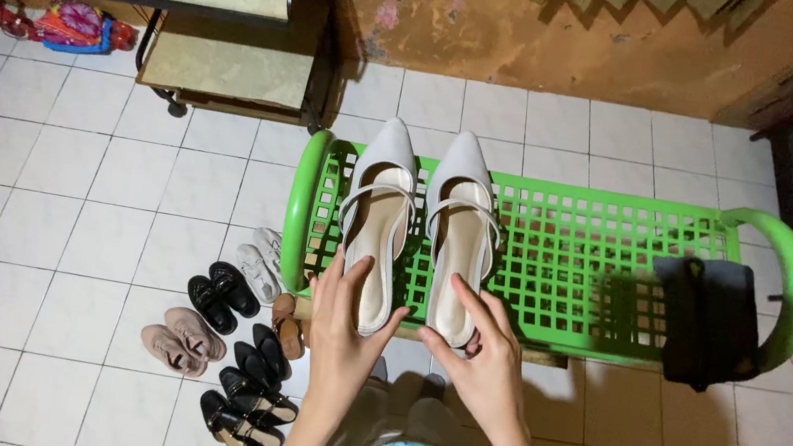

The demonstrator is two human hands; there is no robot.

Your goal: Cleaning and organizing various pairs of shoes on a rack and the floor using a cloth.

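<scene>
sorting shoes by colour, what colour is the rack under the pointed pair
Bright green, a plastic grid rack, clearest in the head view.
</scene>
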